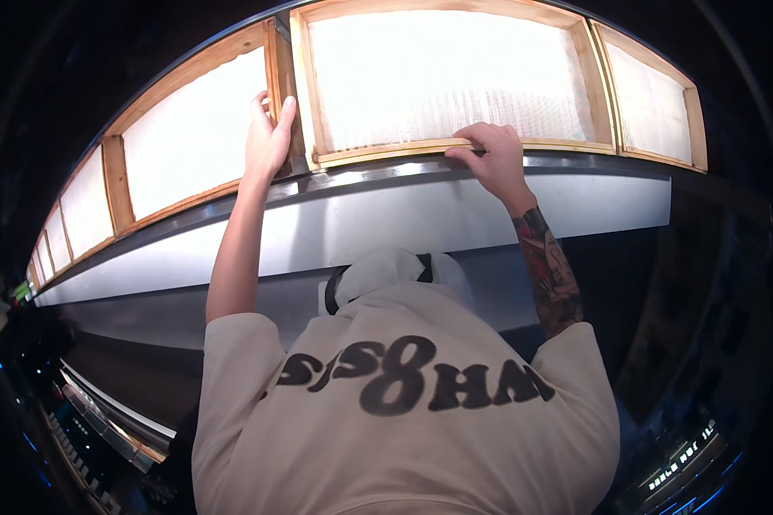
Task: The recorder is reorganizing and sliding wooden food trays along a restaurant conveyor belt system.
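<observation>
A row of wooden frames with pale, brightly lit mesh lies across the far side. My left hand [269,142] is closed round the right end bar of the left wooden frame [274,64], thumb on one side and fingers partly hidden on the other. With thumb and curled fingers, my right hand [500,161] pinches the near rail of the middle wooden frame [386,152]. A narrow gap separates these two frames at my left hand. Beyond my right hand, the right wooden frame [659,157] sits close against the middle one.
Along the frames' near side runs a shiny metal ledge [386,174]. Below it is a long pale panel [593,204]. More framed screens [84,215] continue to the far left. A metal-edged strip [116,421] lies at lower left, with dark surroundings at both sides.
</observation>
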Available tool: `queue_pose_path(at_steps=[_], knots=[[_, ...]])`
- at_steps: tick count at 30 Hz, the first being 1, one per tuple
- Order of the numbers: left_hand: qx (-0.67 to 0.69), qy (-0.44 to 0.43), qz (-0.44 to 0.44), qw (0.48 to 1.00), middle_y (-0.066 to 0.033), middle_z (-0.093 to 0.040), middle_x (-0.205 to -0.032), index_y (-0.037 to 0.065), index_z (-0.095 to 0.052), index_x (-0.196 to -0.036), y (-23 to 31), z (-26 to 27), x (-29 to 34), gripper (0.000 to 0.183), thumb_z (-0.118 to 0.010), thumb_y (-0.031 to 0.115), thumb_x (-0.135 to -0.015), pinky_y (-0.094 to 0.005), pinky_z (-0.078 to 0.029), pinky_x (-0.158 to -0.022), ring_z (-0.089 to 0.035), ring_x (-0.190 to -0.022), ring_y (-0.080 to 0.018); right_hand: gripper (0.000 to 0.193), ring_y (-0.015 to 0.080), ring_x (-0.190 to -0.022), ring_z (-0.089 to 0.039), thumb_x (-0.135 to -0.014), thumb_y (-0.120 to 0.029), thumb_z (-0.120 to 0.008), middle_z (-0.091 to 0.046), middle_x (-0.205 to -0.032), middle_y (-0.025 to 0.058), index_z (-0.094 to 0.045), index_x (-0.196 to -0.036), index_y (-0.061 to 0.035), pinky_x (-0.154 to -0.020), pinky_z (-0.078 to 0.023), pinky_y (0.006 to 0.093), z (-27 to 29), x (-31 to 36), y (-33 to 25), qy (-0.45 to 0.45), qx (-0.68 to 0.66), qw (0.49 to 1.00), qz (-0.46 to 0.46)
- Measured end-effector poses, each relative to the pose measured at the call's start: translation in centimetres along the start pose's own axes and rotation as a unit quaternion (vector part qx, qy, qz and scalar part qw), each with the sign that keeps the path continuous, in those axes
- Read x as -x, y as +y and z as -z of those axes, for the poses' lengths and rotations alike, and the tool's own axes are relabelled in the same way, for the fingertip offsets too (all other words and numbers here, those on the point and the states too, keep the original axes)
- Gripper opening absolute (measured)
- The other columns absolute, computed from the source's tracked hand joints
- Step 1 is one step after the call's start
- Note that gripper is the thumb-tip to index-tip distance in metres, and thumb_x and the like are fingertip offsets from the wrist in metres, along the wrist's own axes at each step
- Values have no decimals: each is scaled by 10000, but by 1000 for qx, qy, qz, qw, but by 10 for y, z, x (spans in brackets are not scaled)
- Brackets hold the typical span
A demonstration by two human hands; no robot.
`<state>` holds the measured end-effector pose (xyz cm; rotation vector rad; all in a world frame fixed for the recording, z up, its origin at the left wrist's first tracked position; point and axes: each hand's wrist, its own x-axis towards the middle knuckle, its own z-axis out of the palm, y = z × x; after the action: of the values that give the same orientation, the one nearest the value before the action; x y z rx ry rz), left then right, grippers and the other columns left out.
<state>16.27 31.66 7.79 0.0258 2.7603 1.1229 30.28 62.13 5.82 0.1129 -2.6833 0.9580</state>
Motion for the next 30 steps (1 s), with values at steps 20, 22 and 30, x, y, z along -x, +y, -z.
queue_pose_path(at_steps=[20,22,30], knots=[[5,19,-39,999,-253,-470,-1201,-75,-338,-1263,-2,-5,2,693,-631,305,-763,-362,-378,-932,-493,-1091,-312,268,230,-828,-583,-767,-202,-649,-618,-913,90,-604,-972,-36,-814,-426,332,17,-4,-5,-17,-128,989,-78],[-23,27,-45,998,-252,-464,-1212,-68,-337,-1267,-7,-6,0,702,-636,318,-762,-364,-375,-934,-486,-1102,-314,284,226,-877,-601,-778,-154,-634,-621,-984,112,-599,-1027,-21,-777,-468,301,54,-7,18,92,-102,980,-142],[47,6,-36,998,-249,-517,-1138,-60,-341,-1261,4,-5,8,656,-638,269,-778,-350,-444,-842,-567,-977,-277,505,307,-895,-597,-782,-419,-576,-618,-939,200,-577,-1011,31,-791,-458,364,156,13,202,160,163,893,-389]])
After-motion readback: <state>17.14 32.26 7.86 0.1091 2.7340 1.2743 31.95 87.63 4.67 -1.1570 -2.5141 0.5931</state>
